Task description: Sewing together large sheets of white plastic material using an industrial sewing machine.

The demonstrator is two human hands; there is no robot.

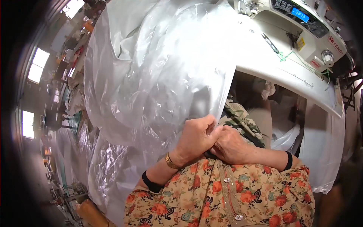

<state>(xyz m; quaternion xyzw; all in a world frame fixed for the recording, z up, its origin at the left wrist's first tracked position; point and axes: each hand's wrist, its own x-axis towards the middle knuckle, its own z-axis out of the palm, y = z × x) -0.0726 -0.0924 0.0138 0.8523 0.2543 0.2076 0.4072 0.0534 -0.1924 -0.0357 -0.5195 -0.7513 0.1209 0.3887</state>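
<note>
My left hand [196,137] and my right hand [232,145] meet in front of my body, fingers curled together and touching. Camouflage-patterned fabric [244,122] in green, brown and black runs under and behind them on my lap, and a dark edge of cloth peeks out below the fingers. Both hands are closed on this fabric, though the pinched part itself is hidden by the fingers. Just left of the hands, clear plastic sheeting [151,87] drapes over the table and hangs down its side.
A white sewing machine [315,36] with a lit display stands at the upper right. On its bed lie thread snips [270,43] and loose green thread [285,56]. The table edge [291,83] curves past my right side. Cluttered equipment [56,121] lines the far left.
</note>
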